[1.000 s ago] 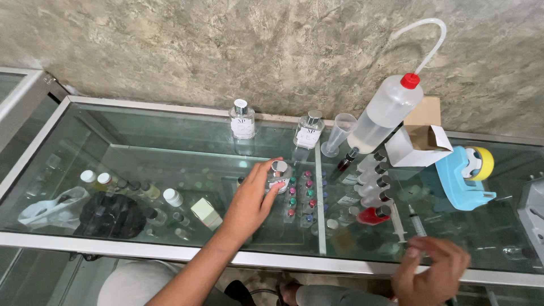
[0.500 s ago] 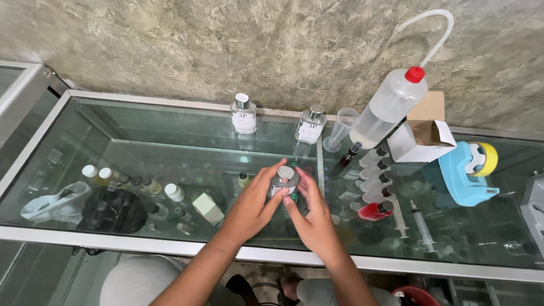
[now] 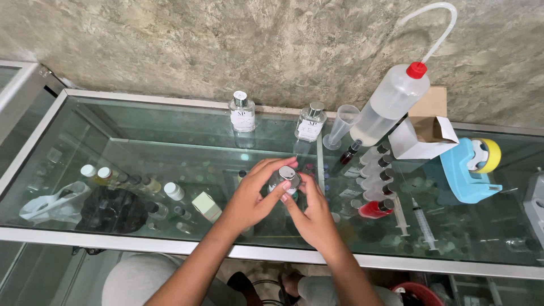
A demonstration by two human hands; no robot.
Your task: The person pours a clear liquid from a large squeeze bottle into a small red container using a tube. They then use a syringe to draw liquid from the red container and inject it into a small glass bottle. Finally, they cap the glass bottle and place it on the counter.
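Note:
A small clear glass bottle with a silver cap [image 3: 285, 177] stands on the glass counter top [image 3: 170, 141], near the middle. My left hand [image 3: 252, 198] wraps its left side. From the right, my right hand [image 3: 310, 214] grips the same bottle, fingers at the cap. Both hands touch each other around it, and the lower part of the bottle is hidden by my fingers.
Two square perfume bottles [image 3: 242, 112] [image 3: 311, 122] stand at the back by the stone wall. To the right are a plastic beaker [image 3: 342, 126], a wash bottle with a red cap [image 3: 391, 102], an open white box [image 3: 424, 131], a blue tape dispenser [image 3: 469, 170], small vials [image 3: 378, 173] and syringes [image 3: 422, 215].
My right hand came up from the front right edge of the counter and joined my left hand on the small bottle. The left hand stayed on the bottle.

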